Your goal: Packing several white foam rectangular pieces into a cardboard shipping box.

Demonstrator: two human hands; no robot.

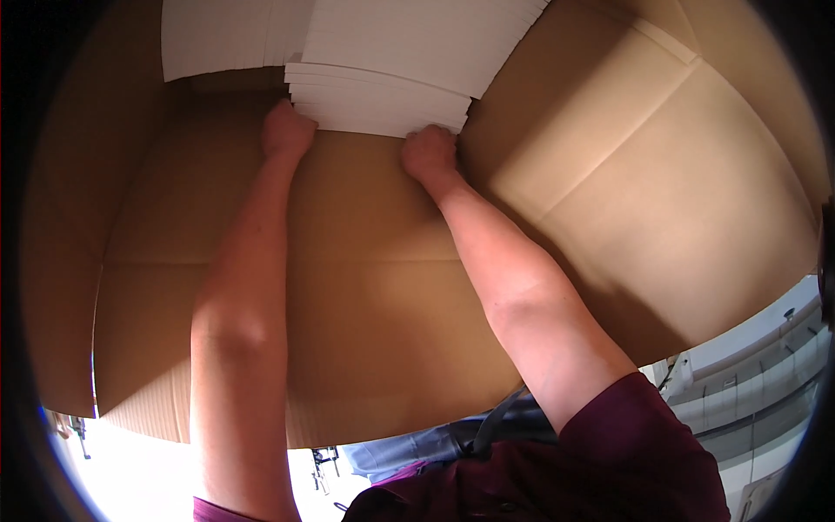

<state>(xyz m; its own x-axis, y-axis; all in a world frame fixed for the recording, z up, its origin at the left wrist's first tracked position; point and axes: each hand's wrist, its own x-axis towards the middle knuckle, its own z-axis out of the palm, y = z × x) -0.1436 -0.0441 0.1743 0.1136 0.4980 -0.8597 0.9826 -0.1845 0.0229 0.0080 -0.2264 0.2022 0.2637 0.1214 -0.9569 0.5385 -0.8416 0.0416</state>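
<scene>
Both my arms reach down into a large brown cardboard box (374, 226). Deep inside lies a stack of white flat sheets (378, 106), its layered edges slightly uneven. My left hand (289, 132) is closed at the left near corner of this stack, fingers partly hidden. At the right near corner my right hand (430, 152) is closed on the edge, knuckles toward me. More white sheets (396, 39) lie directly behind the gripped part. Whether the sheets are paper or thin card, I cannot tell.
Another white stack (230, 36) sits at the far left in the box. A tall creased cardboard wall (644, 165) rises on the right, and a darker wall (65, 226) on the left. Beyond the near edge, grey slatted structures (748, 400) show at the lower right.
</scene>
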